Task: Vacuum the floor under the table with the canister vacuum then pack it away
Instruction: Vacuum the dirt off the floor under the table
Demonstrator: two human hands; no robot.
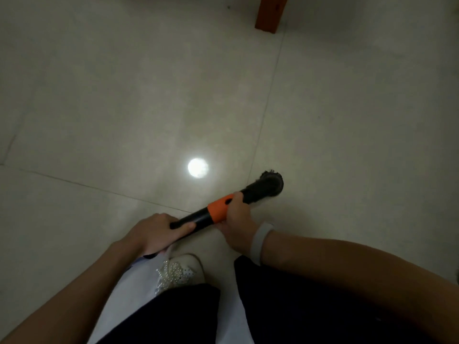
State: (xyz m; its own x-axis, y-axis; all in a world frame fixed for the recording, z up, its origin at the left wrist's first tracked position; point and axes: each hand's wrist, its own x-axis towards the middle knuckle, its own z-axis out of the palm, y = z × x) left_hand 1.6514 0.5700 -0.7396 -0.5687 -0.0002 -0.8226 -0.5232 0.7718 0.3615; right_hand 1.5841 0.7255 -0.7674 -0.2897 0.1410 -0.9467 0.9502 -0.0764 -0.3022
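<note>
A black vacuum wand [196, 218] with an orange collar [218, 209] points up and to the right, ending in a round black brush head [269, 186] on the pale tiled floor [124, 95]. My left hand [159, 232] grips the wand's lower black end. My right hand [236, 217] grips it at the orange collar, just behind the brush. The canister itself is out of view.
A brown wooden table leg [270, 13] stands at the top right. A bright round light reflection [198, 168] lies on the tile left of the brush. My white beaded shoe [181, 271] and dark trousers fill the bottom.
</note>
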